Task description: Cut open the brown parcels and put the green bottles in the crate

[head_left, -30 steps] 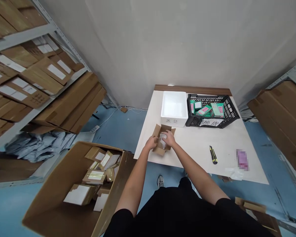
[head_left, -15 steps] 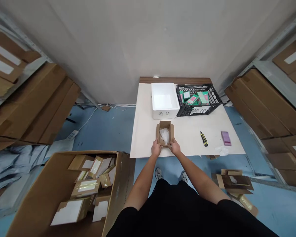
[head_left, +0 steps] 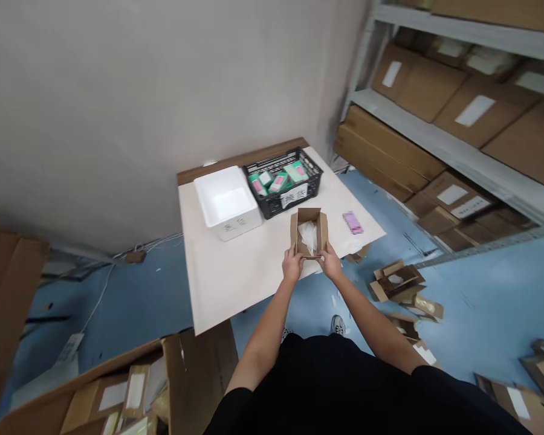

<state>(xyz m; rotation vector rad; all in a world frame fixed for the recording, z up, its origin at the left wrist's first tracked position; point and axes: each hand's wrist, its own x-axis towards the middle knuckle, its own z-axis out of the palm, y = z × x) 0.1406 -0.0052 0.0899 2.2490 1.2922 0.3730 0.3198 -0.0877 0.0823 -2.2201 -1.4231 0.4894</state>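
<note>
I hold a small open cardboard box (head_left: 309, 232) in front of me, above the near right edge of the white table (head_left: 236, 266). My left hand (head_left: 292, 266) grips its near left corner and my right hand (head_left: 330, 263) grips its near right corner, both with fingers closed on the cardboard. Inside the box lies a crumpled clear plastic bag (head_left: 308, 237).
On the table stand a white foam box (head_left: 227, 202) and a black crate (head_left: 281, 181) of green and pink packets, with a pink item (head_left: 352, 222) nearby. Opened cardboard boxes (head_left: 396, 281) litter the blue floor at right. Shelves of cartons (head_left: 453, 103) rise right; a big carton (head_left: 118, 393) sits lower left.
My view has swung to the right, so the table now sits left of centre. Both hands moved from inside the box to its near corners and carried it toward the table's right side.
</note>
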